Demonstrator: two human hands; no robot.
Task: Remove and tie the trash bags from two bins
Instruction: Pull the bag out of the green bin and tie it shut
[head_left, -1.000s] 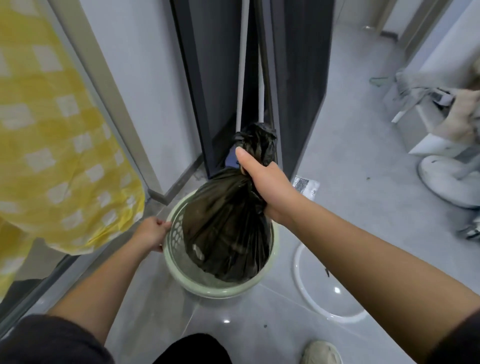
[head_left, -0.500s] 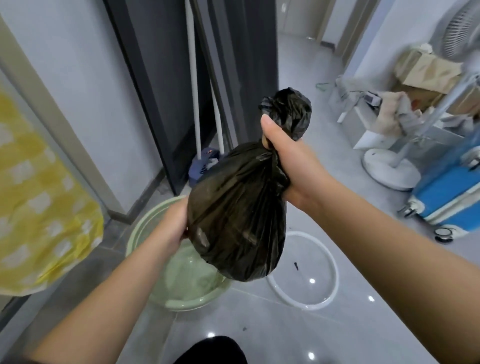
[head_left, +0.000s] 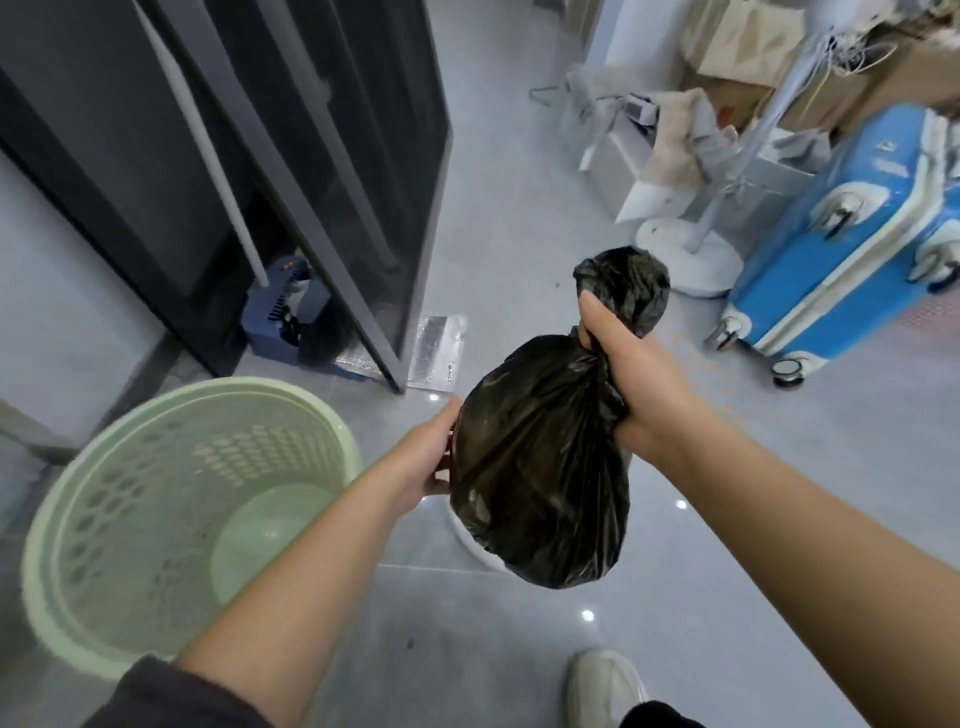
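Holding the black trash bag above the glossy grey floor, my right grip clenched round its twisted neck. My left grip touches its side, fingers hidden, so I can't tell. The green bin stands left, the blue suitcase far right.

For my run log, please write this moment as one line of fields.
right hand: grips neck of black bag, held above floor | left hand: touches bag side | green bin: no bag inside

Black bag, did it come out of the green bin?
Yes. It sat inside the green bin before; now the black bag hangs clear of it, off to its right, held by the right hand.
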